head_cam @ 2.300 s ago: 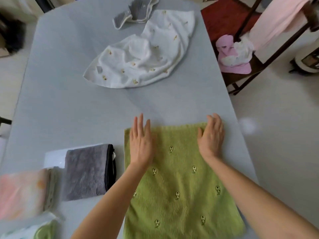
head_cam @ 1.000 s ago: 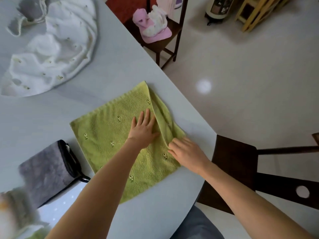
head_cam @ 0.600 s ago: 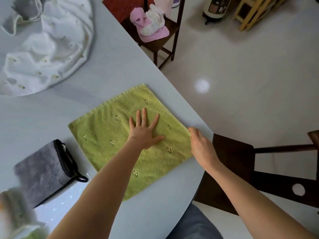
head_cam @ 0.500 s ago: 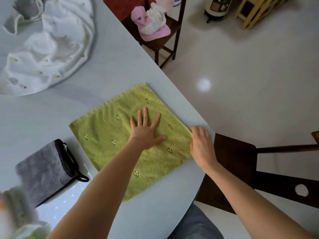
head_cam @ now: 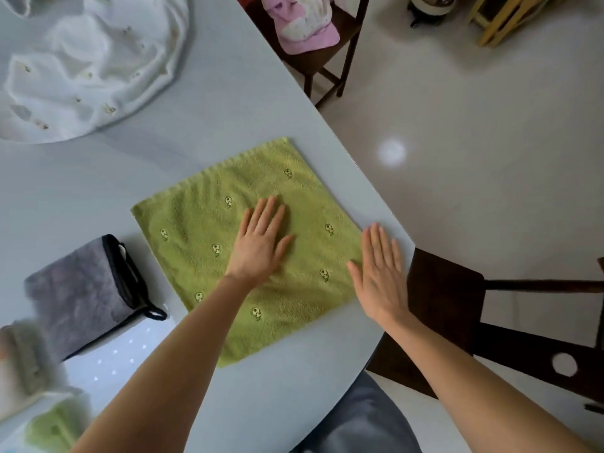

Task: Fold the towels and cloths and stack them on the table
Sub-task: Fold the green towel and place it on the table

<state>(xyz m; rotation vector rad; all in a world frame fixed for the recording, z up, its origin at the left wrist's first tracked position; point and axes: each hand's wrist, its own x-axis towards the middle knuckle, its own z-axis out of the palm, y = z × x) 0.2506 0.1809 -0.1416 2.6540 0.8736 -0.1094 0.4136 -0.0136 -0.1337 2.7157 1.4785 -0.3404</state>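
Folded cloths sit at the far left of the desk [head_cam: 228,93], with a grey towel [head_cam: 81,292] beside them. Next comes the green towel [head_cam: 209,237], lying flat and square near the desk edge. On it the left hand [head_cam: 261,243] presses with fingers straight, and the right hand [head_cam: 380,273] lies flat at its right border, holding nothing. Smoothing seems the step now; probably next the right border must be pinched and folded across.

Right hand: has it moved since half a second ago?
Yes. The right hand has slid forward along the green towel's right edge and flattened, fingers straight, near the table rim.
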